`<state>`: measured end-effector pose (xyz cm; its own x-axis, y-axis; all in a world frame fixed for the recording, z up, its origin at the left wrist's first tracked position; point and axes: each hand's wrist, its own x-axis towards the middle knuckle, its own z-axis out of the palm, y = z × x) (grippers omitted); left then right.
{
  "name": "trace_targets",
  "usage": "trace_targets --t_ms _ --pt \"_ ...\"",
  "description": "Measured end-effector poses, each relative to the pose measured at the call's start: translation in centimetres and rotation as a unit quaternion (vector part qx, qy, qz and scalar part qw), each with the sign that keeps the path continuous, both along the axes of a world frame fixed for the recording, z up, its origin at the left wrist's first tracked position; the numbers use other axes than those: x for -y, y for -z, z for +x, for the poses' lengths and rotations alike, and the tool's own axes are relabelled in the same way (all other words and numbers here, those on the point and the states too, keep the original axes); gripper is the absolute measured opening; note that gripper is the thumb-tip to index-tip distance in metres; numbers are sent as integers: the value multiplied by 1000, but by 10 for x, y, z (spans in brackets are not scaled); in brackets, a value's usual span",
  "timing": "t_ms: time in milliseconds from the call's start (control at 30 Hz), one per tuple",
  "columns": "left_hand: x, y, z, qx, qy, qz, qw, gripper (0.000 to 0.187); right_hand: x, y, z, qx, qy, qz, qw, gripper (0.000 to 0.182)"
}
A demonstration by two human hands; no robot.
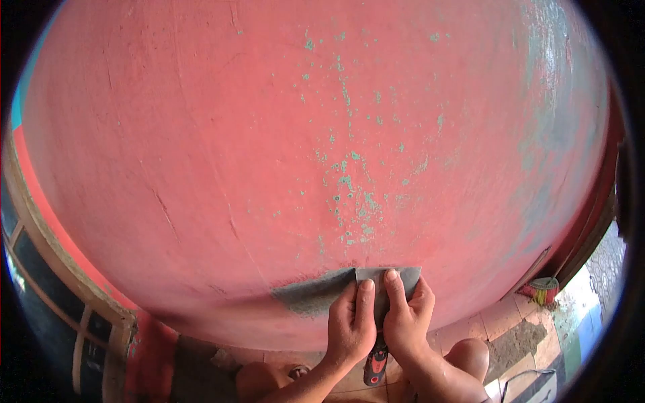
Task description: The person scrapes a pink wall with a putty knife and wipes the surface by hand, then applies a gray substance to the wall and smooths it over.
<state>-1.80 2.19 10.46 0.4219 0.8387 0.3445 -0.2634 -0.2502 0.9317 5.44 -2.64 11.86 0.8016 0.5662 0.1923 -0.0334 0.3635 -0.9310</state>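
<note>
A wide scraper (377, 363) with a flat metal blade and a black-and-red handle points up the pink wall (222, 168). My left hand (353, 326) is closed on its left side, thumb along the blade. My right hand (406, 316) grips the right side, its thumb pressed on the blade near the top edge. The blade's upper edge lies at the lower wall surface. Left of the blade spreads a dark grey patch (312, 292) with a rough upper border. Higher up, green specks show through the pink paint.
A framed window (50, 295) stands at the left. A broom (541, 290) rests at the wall's foot on the right. Below are floor tiles (470, 327), a grey-brown patch (517, 346) and my bent knees. Grey-green patches mark the wall's upper right.
</note>
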Motion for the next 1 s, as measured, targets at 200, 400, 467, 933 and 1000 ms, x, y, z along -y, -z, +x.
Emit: trace_targets --t_ms 200,400,467,933,1000 --pt "7 -2 -3 -62 -32 49 996 34 -1 -3 2 18 4 -1 1000 21" --pt "4 0 0 -48 -22 59 997 34 1 -3 -3 27 32 -18 999 22" --pt "6 -4 0 -52 -30 61 996 34 -1 -9 1 16 10 3 1000 22" --pt "7 -3 -2 -77 -8 67 995 35 6 -1 0 -7 12 -12 1000 25" --pt "4 -3 -1 -85 -7 73 994 36 4 -4 4 7 16 -8 1000 24"
